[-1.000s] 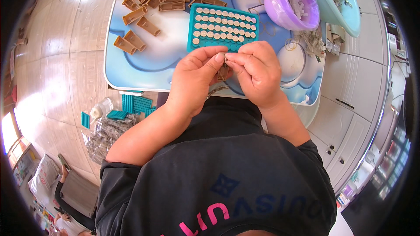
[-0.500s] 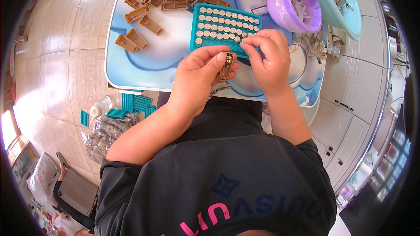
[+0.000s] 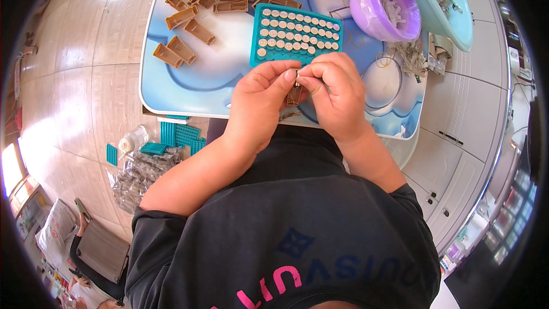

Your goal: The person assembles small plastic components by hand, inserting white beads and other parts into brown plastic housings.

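Black cloth, a short-sleeved top (image 3: pixel 240 194) with pink and dark blue print, lies nearest, well below the teal tray (image 3: pixel 280 55). Just below that tray's lower edge, the two hands meet. The left hand (image 3: pixel 257 94) is curled closed around a brown casing (image 3: pixel 293 96), thumb and forefinger near its upper end, so the casing sits directly below the tray, hollow side showing. The right hand (image 3: pixel 337 94) has thumb and forefinger drawn together in a pinch at that same end, on a small pale piece (image 3: pixel 297 74) – too small to make out fully.

The tray holds rows of pale round discs (image 3: pixel 290 25); the cells along its lower edge show bare teal. Under it spreads a blue-and-white table (image 3: pixel 200 74). Left of the tray lie loose brown casings (image 3: pixel 181 17), some piled together toward its upper left. Right of the tray stands a purple bowl (image 3: pixel 361 11) of pale pieces, and beyond that a light aqua basin (image 3: pixel 461 31).

Farther down, on the floor to the tray's lower left – more teal trays (image 3: pixel 186 134), a whitish bottle (image 3: pixel 135 139) and clear bags (image 3: pixel 140 177).
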The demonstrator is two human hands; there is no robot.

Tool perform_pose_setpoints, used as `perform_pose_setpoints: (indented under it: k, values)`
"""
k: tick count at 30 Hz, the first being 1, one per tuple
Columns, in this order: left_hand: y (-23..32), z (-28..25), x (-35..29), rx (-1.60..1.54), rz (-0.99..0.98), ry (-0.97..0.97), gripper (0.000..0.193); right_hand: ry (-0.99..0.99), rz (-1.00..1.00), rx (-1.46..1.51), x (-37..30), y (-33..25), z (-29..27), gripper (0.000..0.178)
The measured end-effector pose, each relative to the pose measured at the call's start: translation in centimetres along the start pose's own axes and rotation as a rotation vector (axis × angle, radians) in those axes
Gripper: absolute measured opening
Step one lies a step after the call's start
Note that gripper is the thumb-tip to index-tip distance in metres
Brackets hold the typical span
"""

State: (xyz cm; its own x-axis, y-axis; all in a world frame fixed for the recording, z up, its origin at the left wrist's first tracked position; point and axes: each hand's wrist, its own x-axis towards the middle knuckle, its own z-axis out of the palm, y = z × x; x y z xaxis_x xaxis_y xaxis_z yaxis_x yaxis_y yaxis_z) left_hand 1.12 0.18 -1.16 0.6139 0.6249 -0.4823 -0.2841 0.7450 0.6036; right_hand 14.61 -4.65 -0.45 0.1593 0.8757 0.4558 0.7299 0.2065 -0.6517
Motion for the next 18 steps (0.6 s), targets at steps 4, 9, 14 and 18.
perform_pose_setpoints:
  k: [4, 9, 14, 18]
  values:
    - [0.2, 0.1, -0.2, -0.016, 0.01, -0.008, 0.024, -0.01, -0.007, -0.011, -0.1, -0.3, 0.1, 0.008]
    - [0.3, -0.5, -0.4, -0.03, 0.003, -0.03, 0.023, -0.054, 0.013, 0.097, 1.7, -0.3, -0.7, 0.006]
    - [0.3, -0.8, -0.1, 0.001, -0.008, -0.099, 0.018, -0.216, -0.138, -0.139, 6.7, -2.0, 1.5, 0.014]
    - [0.4, 0.3, -0.4, 0.084, 0.029, 0.048, 0.016, -0.323, -0.187, -0.282, 9.4, -2.8, 6.3, 0.019]
